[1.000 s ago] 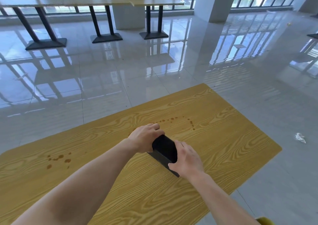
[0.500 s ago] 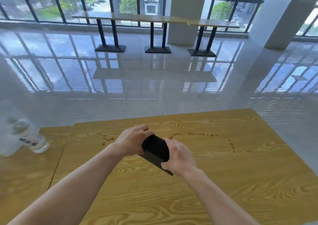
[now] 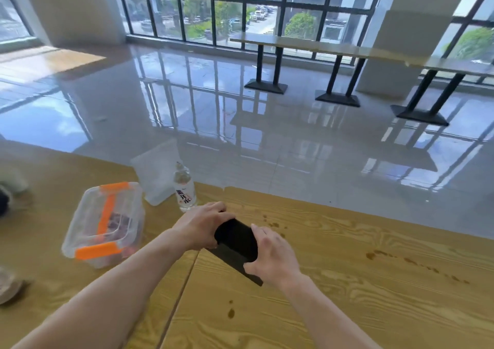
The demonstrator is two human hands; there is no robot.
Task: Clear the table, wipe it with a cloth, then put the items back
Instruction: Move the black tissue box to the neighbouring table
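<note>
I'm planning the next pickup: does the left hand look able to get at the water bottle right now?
Probably not yet: the left hand grips the black box. The water bottle stands just beyond it, nothing between, so once freed, likely yes.

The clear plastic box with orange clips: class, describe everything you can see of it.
The clear plastic box is rectangular with rounded corners, and its lid is on. Orange clips sit at the near and far ends, and an orange handle strip runs along the lid. Dark reddish contents show through it. It stands flat on the wooden table, left of the water bottle.
</note>
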